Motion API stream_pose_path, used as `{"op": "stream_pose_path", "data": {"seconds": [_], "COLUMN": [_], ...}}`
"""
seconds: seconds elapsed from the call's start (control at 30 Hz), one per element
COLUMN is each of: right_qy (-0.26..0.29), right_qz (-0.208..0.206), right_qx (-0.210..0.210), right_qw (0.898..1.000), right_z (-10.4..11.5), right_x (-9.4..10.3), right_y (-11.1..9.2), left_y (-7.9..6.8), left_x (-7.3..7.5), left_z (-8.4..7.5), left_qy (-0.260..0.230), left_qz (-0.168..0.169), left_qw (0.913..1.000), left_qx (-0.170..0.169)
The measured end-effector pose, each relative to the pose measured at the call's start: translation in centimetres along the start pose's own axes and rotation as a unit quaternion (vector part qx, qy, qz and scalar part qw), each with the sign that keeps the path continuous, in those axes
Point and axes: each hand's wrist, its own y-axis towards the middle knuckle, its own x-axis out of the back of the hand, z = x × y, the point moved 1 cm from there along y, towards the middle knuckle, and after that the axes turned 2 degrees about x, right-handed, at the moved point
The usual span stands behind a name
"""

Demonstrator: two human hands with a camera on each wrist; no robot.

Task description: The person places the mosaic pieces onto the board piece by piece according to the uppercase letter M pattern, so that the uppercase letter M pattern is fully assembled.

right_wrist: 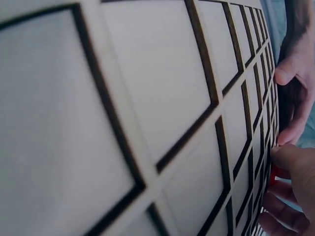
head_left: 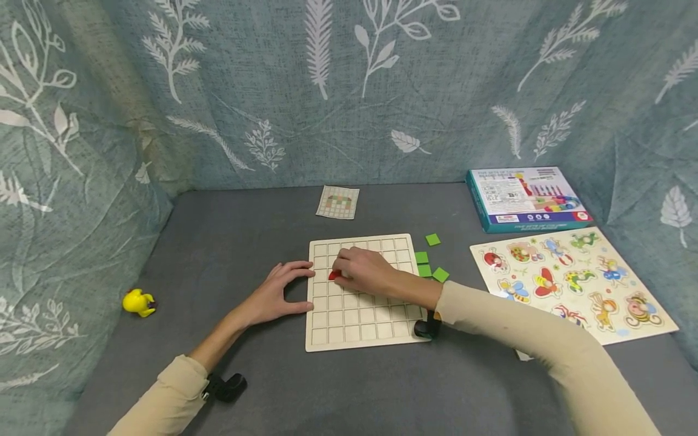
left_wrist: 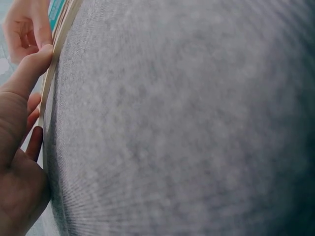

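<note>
A pale wooden grid board with square recesses lies on the table. My right hand is over its upper left part, pinching a small red piece at the board's surface; the piece's full shape is hidden by the fingers. In the right wrist view the red piece shows between thumb and fingers. My left hand rests at the board's left edge, thumb and fingertips spread and touching it. Several green square tiles lie by the board's right edge, partly behind the right wrist.
A small pattern card lies behind the board. At the right are a boxed bead set and an insect puzzle board, partly under the right sleeve. A yellow toy duck sits far left. A patterned curtain hangs behind the table.
</note>
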Motion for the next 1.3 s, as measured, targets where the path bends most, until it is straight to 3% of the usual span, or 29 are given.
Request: {"op": "stream_pose_path", "data": {"seconds": [0.37, 0.93, 1.3], "right_qy": [0.002, -0.016, -0.068], "right_qz": [0.029, 0.019, 0.029], "right_qx": [-0.002, 0.009, 0.01], "right_qw": [1.0, 1.0, 0.997], "right_z": [0.4, 0.7, 1.2], "right_x": [-0.1, -0.2, -0.4], "right_y": [0.2, 0.1, 0.3], "left_y": [-0.3, 0.3, 0.2], "left_x": [-0.1, 0.1, 0.0], "left_z": [0.1, 0.2, 0.1], "left_qy": [0.005, 0.01, 0.009], "left_qz": [-0.006, 0.003, -0.002], "left_qw": [0.9999, 0.9999, 0.9999], "left_qx": [-0.007, -0.009, -0.014]}}
